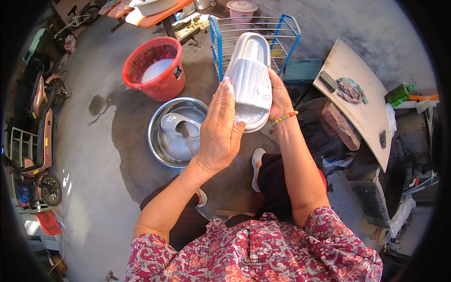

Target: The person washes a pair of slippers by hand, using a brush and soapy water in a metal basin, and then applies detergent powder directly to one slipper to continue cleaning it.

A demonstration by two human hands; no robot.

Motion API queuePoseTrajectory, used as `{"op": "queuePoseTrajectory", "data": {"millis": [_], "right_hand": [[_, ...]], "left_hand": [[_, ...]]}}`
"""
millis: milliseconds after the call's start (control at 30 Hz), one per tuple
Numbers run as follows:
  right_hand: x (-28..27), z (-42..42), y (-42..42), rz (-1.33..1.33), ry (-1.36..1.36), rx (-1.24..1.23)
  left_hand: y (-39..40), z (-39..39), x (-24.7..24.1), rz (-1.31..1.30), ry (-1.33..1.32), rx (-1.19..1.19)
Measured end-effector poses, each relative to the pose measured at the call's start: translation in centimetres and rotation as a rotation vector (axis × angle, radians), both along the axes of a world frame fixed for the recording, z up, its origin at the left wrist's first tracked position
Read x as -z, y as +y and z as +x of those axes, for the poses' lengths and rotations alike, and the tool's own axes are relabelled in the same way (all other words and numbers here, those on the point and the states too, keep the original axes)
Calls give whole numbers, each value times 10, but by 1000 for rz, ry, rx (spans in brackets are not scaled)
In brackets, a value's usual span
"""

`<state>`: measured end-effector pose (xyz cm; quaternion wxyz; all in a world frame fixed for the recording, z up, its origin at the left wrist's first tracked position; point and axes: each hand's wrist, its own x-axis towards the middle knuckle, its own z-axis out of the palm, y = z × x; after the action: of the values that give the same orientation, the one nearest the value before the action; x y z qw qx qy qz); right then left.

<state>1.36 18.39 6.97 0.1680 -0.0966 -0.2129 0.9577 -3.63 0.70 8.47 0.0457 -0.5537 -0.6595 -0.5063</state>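
Observation:
A wet white slide sandal (251,84) is up in front of me between both hands, its toe end pointing away. Along its left edge lies my left hand (222,123), fingers extended and thumb by the heel, with white foam on the fingertips. My right hand (280,93), a beaded bracelet at the wrist, grips the right edge; some of its fingers are hidden under the sole. Below, a steel basin (152,135) holds whitish water and a second slide sandal (172,123). A long-handled brush (184,130) lies across that sandal, partly covered by my left hand.
Beyond the basin stands a red bucket (155,88) with foamy liquid. A blue-ended wire rack (215,46) is behind the held sandal. To the right are a tilted board (366,116) carrying rags, a brick (341,127) and a green bottle (398,93). An electric scooter (44,151) stands far left.

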Motion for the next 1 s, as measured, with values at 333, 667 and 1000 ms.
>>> {"op": "queuePoseTrajectory", "data": {"millis": [333,667,1000], "right_hand": [[-7,8,-65,290,-66,-460],[1,-4,-33,145,-1,-204],[-13,9,-54,310,-35,-449]], "left_hand": [[-12,-73,-15,27,-26,-183],[-12,-34,-3,65,-526,221],[-17,-59,-11,23,-446,64]]}}
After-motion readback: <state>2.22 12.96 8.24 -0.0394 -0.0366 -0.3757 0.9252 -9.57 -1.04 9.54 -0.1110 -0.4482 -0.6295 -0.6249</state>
